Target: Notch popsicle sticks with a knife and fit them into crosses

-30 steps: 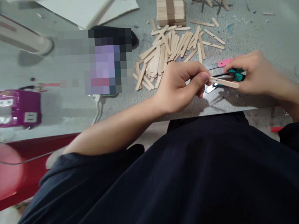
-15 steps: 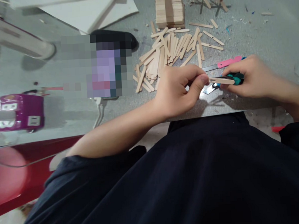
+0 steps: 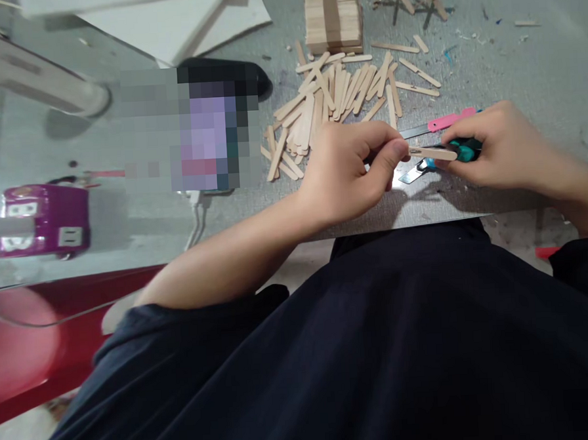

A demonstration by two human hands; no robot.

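Note:
My left hand (image 3: 355,171) pinches one end of a wooden craft stick (image 3: 436,153) between thumb and fingertips. A small notch shows in the stick near those fingertips. Closed around a teal-and-black handled tool (image 3: 466,149), my right hand (image 3: 502,147) sits at the stick's other end; the tool's working end is mostly hidden, so its kind is unclear. Beneath the hands lies a blue cutter knife (image 3: 412,173) with its blade out, partly covered by my right fingers. Just beyond, a pink cutter knife (image 3: 451,120) rests on the table, blade pointing left.
Loose craft sticks (image 3: 339,93) lie heaped past my left hand, with a banded stack of sticks (image 3: 347,20) behind. To the left are a blurred-out phone (image 3: 208,132) with a cable, a black object (image 3: 262,84), a purple power socket block (image 3: 52,219) and white boards (image 3: 175,22).
My right hand and the teal-handled tool have shifted slightly up and right. The stick has turned a little, its notch now showing more clearly. My left hand keeps its pinch.

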